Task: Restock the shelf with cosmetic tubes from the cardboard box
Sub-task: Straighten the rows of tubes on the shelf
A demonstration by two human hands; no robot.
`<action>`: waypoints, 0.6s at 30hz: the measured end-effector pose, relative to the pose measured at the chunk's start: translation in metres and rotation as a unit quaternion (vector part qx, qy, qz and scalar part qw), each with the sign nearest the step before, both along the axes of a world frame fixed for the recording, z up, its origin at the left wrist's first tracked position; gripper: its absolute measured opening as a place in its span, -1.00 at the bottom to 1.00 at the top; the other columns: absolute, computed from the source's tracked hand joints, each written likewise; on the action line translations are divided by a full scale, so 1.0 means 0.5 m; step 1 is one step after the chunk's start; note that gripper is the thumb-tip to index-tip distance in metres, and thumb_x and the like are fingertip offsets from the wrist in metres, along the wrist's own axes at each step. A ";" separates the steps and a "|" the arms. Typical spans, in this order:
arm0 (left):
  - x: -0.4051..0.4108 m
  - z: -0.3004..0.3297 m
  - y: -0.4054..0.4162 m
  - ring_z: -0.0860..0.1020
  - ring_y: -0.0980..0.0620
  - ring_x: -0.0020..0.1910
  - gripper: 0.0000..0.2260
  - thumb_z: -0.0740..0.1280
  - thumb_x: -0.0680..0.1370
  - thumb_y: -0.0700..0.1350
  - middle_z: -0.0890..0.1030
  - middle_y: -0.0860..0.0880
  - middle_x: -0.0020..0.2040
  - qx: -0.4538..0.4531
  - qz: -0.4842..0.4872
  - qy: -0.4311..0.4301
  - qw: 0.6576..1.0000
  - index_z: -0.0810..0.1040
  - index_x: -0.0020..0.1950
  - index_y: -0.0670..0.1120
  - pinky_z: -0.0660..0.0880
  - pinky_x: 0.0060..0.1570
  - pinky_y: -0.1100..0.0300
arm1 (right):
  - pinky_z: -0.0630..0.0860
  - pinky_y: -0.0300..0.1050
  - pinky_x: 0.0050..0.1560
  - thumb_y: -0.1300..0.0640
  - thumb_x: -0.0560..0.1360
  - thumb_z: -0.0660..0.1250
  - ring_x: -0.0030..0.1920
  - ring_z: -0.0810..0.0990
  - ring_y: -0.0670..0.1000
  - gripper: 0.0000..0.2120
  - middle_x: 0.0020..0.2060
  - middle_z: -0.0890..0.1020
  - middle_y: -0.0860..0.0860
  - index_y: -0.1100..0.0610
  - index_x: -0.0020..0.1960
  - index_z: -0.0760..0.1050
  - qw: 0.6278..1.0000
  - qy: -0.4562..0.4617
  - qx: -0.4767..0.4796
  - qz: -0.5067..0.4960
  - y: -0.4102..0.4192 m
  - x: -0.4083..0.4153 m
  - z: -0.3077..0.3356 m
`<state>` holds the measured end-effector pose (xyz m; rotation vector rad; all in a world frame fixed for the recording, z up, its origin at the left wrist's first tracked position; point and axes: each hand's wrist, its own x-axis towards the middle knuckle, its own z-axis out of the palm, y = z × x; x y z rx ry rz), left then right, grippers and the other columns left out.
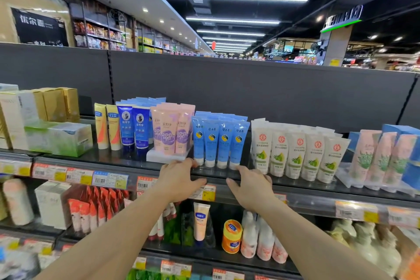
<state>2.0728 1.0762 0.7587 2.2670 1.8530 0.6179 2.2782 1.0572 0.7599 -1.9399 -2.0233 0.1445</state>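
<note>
A row of light blue cosmetic tubes (219,141) stands upright, caps down, in a clear tray (213,169) at the middle of the top shelf (302,188). My left hand (179,179) rests at the tray's front left corner, fingertips touching just below the leftmost blue tube, thumb spread along the shelf edge. My right hand (252,186) rests at the tray's front right corner, fingers by the rightmost blue tube. Neither hand holds a tube. The cardboard box is out of view.
Left of the blue row stand pink tubes (172,129) on a white riser, dark blue tubes (133,127) and yellow tubes (106,128). White tubes (300,154) fill the right. Price tags (109,179) line the shelf edge. The lower shelf holds an orange jar (231,236) and bottles.
</note>
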 end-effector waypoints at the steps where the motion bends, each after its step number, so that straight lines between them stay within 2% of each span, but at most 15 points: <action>1: 0.000 -0.001 0.001 0.40 0.04 0.28 -0.47 0.30 0.50 0.24 0.50 0.05 0.28 0.001 -0.001 0.000 1.000 0.33 0.41 0.08 0.27 0.36 0.01 | 0.27 0.08 0.36 -0.21 0.58 0.12 0.28 0.43 0.07 -0.49 0.21 0.55 0.02 0.01 0.44 0.26 1.000 -0.006 0.002 0.000 -0.001 0.000 0.000; 10: -0.006 -0.007 0.001 0.41 0.03 0.27 -0.46 0.28 0.49 0.26 0.50 0.04 0.27 0.000 -0.006 -0.001 1.000 0.32 0.41 0.08 0.31 0.35 -0.01 | 0.25 0.10 0.38 -0.22 0.58 0.11 0.31 0.42 0.07 -0.48 0.24 0.54 0.00 0.01 0.45 0.26 1.000 -0.012 0.001 -0.005 -0.006 -0.005 -0.002; 13: -0.022 -0.001 -0.009 0.47 0.05 0.20 -0.55 0.30 0.52 0.19 0.53 0.07 0.21 0.045 0.000 -0.042 0.998 0.42 0.35 0.04 0.41 0.25 0.03 | 0.26 0.08 0.37 -0.17 0.58 0.14 0.28 0.44 0.03 -0.56 0.19 0.56 -0.05 0.01 0.39 0.36 0.998 0.024 0.056 -0.010 -0.013 -0.018 0.001; 16: -0.067 0.004 -0.013 0.50 0.03 0.12 -0.69 0.29 0.53 0.15 0.56 0.06 0.09 0.124 0.061 -0.064 0.988 0.52 0.19 0.03 0.48 0.12 0.05 | 0.29 0.01 0.30 -0.12 0.58 0.18 0.22 0.46 -0.02 -0.65 0.12 0.58 -0.11 -0.03 0.30 0.45 0.990 0.063 0.123 0.020 -0.017 -0.059 0.007; 18: -0.107 0.003 -0.009 0.47 -0.02 0.14 -0.70 0.27 0.54 0.14 0.54 0.02 0.11 0.127 0.118 -0.054 0.983 0.51 0.18 0.02 0.44 0.11 0.07 | 0.33 0.00 0.26 -0.11 0.57 0.20 0.18 0.47 -0.03 -0.68 0.09 0.58 -0.11 -0.03 0.26 0.48 0.988 0.087 0.120 0.051 -0.016 -0.100 0.010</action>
